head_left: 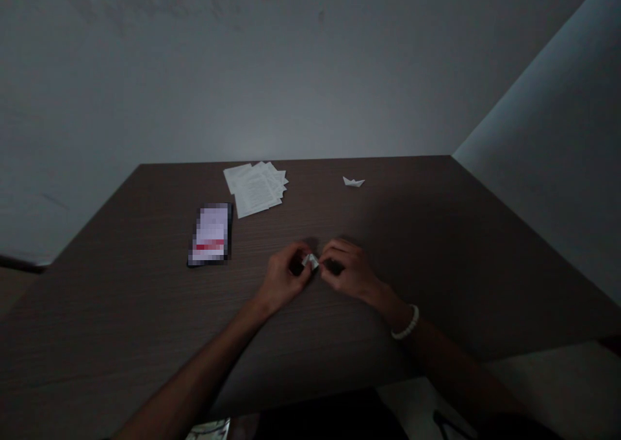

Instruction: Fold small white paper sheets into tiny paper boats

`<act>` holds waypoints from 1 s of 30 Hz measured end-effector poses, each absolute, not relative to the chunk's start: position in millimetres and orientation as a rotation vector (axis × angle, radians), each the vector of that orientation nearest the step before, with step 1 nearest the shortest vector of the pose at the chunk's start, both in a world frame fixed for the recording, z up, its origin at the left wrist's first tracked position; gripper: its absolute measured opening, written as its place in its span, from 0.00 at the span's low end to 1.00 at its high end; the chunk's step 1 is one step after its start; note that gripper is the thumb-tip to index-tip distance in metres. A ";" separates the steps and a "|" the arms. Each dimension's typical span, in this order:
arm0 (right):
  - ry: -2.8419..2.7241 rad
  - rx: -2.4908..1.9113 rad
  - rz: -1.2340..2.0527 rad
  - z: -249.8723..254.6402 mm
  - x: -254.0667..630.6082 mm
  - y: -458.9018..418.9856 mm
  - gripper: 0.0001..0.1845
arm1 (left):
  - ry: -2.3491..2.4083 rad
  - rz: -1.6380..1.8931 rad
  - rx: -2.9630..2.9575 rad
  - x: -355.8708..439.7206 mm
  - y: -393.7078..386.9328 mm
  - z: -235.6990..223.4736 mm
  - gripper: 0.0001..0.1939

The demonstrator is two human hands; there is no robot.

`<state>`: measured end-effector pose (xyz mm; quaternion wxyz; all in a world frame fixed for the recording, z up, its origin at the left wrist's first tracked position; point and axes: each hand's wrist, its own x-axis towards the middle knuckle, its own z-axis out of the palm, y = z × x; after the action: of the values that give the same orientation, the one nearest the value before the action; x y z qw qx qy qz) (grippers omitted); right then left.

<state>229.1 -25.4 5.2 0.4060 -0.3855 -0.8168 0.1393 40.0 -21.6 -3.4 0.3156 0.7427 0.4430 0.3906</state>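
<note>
Between my two hands, low over the middle of the table, is a small piece of folded white paper (311, 261). My left hand (286, 273) pinches its left side between thumb and fingers. On the other side, my right hand (348, 268) has its thumb and fingertips closed at the paper's right edge. The fingers cover part of the paper, so its full shape is hidden. A folded white paper boat (354, 182) stands apart from the hands, near the table's far edge.
Several printed paper sheets (256, 189) lie fanned out at the back left of the brown table (466, 265). A phone (210, 234) with its screen lit lies nearer, left of my hands. A grey wall (310, 71) rises behind the table's far edge.
</note>
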 end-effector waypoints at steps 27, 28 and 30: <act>-1.993 -1.228 0.463 -6.9 229.0 -17.0 0.04 | 1.142 1.045 2.015 37.3 -19.7 -0.4 0.10; -1.998 -1.223 0.459 -6.5 228.6 -17.1 0.04 | 1.145 1.029 2.040 37.5 -19.5 0.2 0.09; -2.005 -1.209 0.459 -5.6 227.7 -17.3 0.03 | 1.151 1.004 2.086 38.2 -19.0 1.0 0.07</act>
<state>227.7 -17.3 -5.6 0.3690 -0.4712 -0.7809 0.1790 38.2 -19.0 1.0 0.2745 0.7760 0.4279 0.3734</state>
